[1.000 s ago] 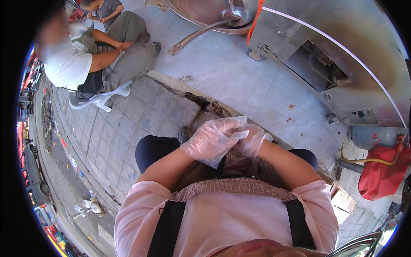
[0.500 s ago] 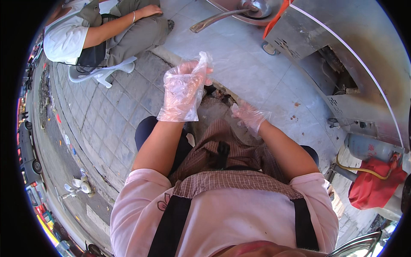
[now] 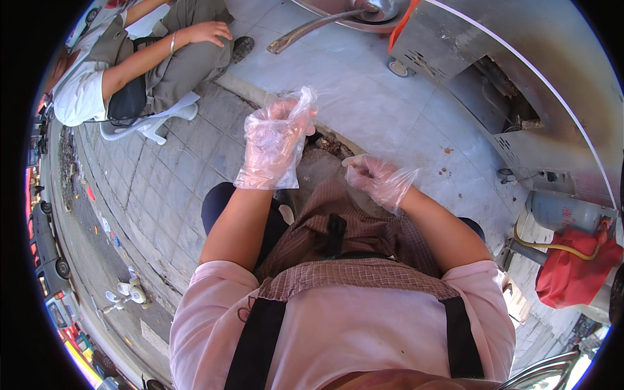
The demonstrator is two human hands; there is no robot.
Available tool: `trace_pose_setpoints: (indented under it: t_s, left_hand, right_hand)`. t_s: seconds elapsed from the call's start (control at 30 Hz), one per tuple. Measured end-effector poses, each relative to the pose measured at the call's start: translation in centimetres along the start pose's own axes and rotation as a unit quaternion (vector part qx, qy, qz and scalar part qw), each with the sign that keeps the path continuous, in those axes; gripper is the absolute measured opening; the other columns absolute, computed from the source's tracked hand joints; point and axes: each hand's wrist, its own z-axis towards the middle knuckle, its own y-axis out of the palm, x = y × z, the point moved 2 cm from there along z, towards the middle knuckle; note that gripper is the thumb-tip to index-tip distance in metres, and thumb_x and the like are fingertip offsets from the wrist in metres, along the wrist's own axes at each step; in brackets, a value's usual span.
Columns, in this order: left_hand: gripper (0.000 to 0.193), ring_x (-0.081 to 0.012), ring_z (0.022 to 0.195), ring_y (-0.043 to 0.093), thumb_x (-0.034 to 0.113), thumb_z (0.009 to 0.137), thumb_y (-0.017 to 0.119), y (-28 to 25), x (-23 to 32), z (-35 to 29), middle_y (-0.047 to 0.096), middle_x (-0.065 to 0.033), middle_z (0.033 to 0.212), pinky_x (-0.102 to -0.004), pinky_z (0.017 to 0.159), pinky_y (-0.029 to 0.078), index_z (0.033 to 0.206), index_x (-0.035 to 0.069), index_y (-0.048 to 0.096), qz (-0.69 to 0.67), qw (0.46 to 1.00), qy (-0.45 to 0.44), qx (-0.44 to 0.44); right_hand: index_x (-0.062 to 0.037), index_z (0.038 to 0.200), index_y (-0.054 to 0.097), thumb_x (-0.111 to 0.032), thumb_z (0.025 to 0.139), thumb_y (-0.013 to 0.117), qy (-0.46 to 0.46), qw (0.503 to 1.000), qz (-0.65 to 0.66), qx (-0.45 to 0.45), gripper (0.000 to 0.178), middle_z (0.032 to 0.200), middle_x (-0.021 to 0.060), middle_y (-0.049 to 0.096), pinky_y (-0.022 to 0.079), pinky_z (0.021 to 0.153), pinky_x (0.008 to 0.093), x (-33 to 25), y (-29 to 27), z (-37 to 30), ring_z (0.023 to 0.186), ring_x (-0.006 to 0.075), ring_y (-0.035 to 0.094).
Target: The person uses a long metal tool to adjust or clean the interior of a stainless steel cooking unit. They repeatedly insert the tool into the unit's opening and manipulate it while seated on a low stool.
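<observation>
Loose clear plastic gloves cover both my hands. My left hand (image 3: 275,144) is raised in front of me, its fingers curled inward, with slack glove film standing up past the fingertips. Whether anything lies inside those fingers is hidden. Lower and to the right, my right hand (image 3: 378,179) has its fingers bent together, with the thumb side toward the left hand; what they hold, if anything, is too small to make out. A gap separates the two hands. Beneath them is my brown checked apron (image 3: 351,227), spread over my lap.
At far left a person (image 3: 166,65) sits on a white plastic chair (image 3: 153,123). A ladle (image 3: 312,30) rests in a metal basin (image 3: 331,10) at the top. To the right stand a metal stove cabinet (image 3: 468,58) and a gas cylinder (image 3: 552,209) beside a red cloth (image 3: 572,273).
My right hand has come up slightly and its fingers have bent together. The left hand keeps nearly the same curled pose. The whole view has shifted a little.
</observation>
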Motion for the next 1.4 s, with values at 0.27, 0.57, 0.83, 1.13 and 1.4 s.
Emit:
trace_pose_setpoints:
  t_s: [0.27,0.57,0.83,1.13,1.4]
  left_hand:
    - [0.016,-0.0125,0.073,0.060,0.010,0.086,0.065,0.0,-2.3,0.4,0.065,-0.0060,0.083,-0.0288,0.068,0.049,0.099,0.001,0.065,0.153,0.983,0.097,-0.030]
    - [0.023,-0.0309,0.075,0.065,0.028,0.085,0.063,4.0,-4.2,-1.6,0.067,-0.0143,0.081,-0.0395,0.068,0.050,0.098,0.009,0.067,0.436,0.884,0.140,-0.091]
    - [0.039,-0.0393,0.090,0.062,0.042,0.090,0.052,7.0,-2.6,-11.9,0.066,-0.0202,0.095,-0.0457,0.079,0.049,0.119,0.018,0.061,0.431,0.750,0.186,-0.466]
    - [0.042,-0.0405,0.086,0.062,0.049,0.091,0.047,6.2,-1.4,-12.9,0.066,-0.0210,0.093,-0.0485,0.076,0.048,0.104,0.011,0.059,0.511,0.739,0.057,-0.435]
    - [0.046,-0.0378,0.093,0.063,0.050,0.086,0.056,5.6,-3.2,-12.7,0.066,-0.0184,0.101,-0.0464,0.081,0.049,0.112,0.014,0.065,0.519,0.748,0.021,-0.413]
  right_hand:
    - [-0.0095,0.096,0.059,-0.026,0.083,0.059,-0.089,0.973,-0.208,0.039,0.021,0.074,0.0092,0.061,0.048,0.065,0.0355,0.8,0.4,0.5,0.066,0.0242,0.059]
    - [-0.0090,0.117,0.059,-0.035,0.083,0.062,-0.021,0.973,-0.204,0.105,0.043,0.095,0.0116,0.067,0.049,0.078,0.0349,-1.1,0.2,-2.3,0.086,0.0244,0.064]
    - [-0.0058,0.098,0.062,-0.026,0.087,0.059,-0.041,0.984,0.020,0.170,0.023,0.079,0.0012,0.061,0.047,0.068,0.0275,-0.8,-1.5,-6.6,0.074,0.0111,0.058]
    - [-0.0098,0.112,0.061,-0.039,0.088,0.057,-0.026,0.906,-0.321,0.275,0.038,0.101,0.0160,0.066,0.048,0.086,0.0409,-6.3,-2.8,-17.6,0.096,0.0323,0.063]
    - [-0.0070,0.123,0.056,-0.048,0.086,0.050,0.164,0.763,-0.564,0.270,0.055,0.138,0.0123,0.046,0.025,0.112,0.0413,-2.0,0.7,-26.1,0.134,0.0294,0.035]
